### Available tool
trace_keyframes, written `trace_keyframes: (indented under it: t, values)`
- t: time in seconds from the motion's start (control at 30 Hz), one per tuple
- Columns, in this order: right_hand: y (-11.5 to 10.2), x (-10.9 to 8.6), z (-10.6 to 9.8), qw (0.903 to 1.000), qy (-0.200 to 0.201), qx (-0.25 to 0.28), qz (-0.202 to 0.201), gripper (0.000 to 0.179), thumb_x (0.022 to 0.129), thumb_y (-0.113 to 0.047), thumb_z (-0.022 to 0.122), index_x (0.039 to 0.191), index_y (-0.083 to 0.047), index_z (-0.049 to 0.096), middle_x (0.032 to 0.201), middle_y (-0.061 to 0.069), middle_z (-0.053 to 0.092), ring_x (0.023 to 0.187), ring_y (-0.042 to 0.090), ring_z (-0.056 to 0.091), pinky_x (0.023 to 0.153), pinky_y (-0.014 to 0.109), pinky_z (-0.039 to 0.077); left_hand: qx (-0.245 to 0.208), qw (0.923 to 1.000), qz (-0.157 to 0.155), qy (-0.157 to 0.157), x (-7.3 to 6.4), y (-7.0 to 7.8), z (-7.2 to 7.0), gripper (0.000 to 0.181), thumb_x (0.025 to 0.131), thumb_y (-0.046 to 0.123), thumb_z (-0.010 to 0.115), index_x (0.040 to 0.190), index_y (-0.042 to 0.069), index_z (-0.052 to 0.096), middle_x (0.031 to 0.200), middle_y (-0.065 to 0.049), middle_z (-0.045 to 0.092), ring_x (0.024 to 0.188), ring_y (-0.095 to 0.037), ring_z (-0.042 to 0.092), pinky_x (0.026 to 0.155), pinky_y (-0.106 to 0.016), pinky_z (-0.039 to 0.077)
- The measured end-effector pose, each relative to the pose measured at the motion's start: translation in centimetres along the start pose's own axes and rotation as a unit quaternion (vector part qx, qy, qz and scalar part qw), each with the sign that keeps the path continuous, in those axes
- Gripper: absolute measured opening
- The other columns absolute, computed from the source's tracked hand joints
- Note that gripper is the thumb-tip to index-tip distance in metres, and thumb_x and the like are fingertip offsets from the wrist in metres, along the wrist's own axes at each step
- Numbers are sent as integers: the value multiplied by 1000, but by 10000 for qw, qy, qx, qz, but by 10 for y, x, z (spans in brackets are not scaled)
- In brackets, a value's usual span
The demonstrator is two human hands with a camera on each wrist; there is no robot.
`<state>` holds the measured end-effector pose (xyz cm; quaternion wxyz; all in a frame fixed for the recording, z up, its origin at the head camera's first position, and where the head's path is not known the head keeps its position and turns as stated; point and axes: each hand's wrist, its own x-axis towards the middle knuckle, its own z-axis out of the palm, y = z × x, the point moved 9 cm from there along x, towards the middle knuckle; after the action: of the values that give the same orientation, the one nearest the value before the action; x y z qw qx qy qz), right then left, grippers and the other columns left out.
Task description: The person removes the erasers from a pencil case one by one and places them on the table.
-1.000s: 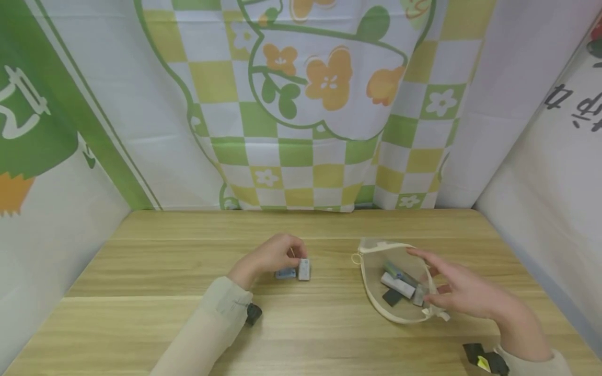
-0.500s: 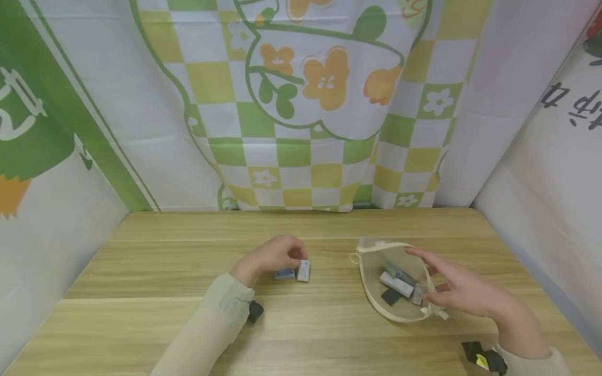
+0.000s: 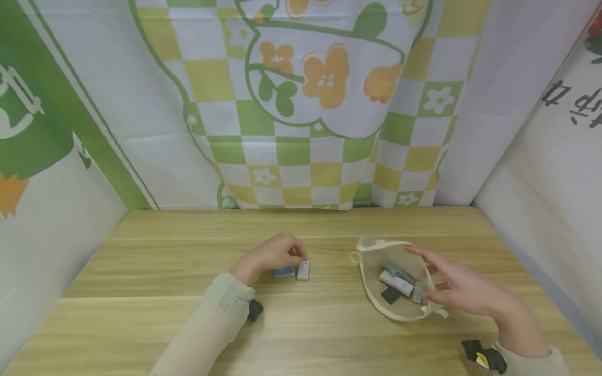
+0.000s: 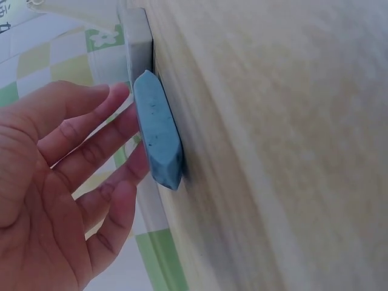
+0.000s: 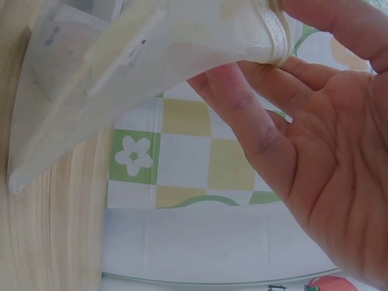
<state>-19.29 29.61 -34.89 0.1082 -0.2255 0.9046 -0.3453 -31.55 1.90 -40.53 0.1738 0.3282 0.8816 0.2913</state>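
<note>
My left hand [image 3: 275, 253] reaches over two small blocks on the table, fingers loosely bent. Its fingertips are at the far end of a pale grey block [image 3: 303, 270], which lies flat with faint markings on top. Beside it, under the hand, is a blue eraser [image 4: 156, 124] with slanted ends. My right hand [image 3: 470, 287] holds the right rim of a cream mesh zip pouch [image 3: 371, 300], fingers spread along it and thumb lower down. Within the pouch are a green-grey stick [image 3: 397, 270], a white block [image 3: 396, 283], a black piece [image 3: 391, 295] and a small grey block [image 3: 417, 293].
The wooden table [image 3: 164, 261] runs back to a green-and-yellow checked curtain [image 3: 291, 151]. White printed cloth walls [image 3: 541, 172] close in both sides. A ring pull [image 3: 355, 257] hangs at the pouch's left corner.
The pale grey block under my left fingertips has tipped down slightly and lies flatter. Both hands and the pouch stay nearly in place; the head view has shifted a little.
</note>
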Motion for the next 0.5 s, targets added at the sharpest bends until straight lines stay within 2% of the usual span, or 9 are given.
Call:
trace_keyframes:
  t: [0.17,0.27,0.5]
  values:
    - [0,0,0,10000,-58,11,-8,92,85,-11,75,158,-11,20,144,33,41,112,41,59,77,23,58,-27,9999,-4,97,-3,4,-2,13,92,6,63,100,10,72,106,-5,71,102,-24,65,92,-42,54]
    - [1,0,-1,10000,-64,12,57,92,85,-11,75,158,-12,19,146,34,38,112,41,59,76,23,58,33,9997,126,212,-6,10,-4,16,94,7,62,105,8,72,113,-7,70,111,-29,63,98,-46,52]
    - [0,0,-2,9999,11,-90,95,92,83,-9,76,157,-13,22,147,31,41,115,41,57,78,25,59,132,9981,394,448,-7,25,-2,21,94,8,61,112,5,70,113,-6,70,111,-27,61,96,-43,52]
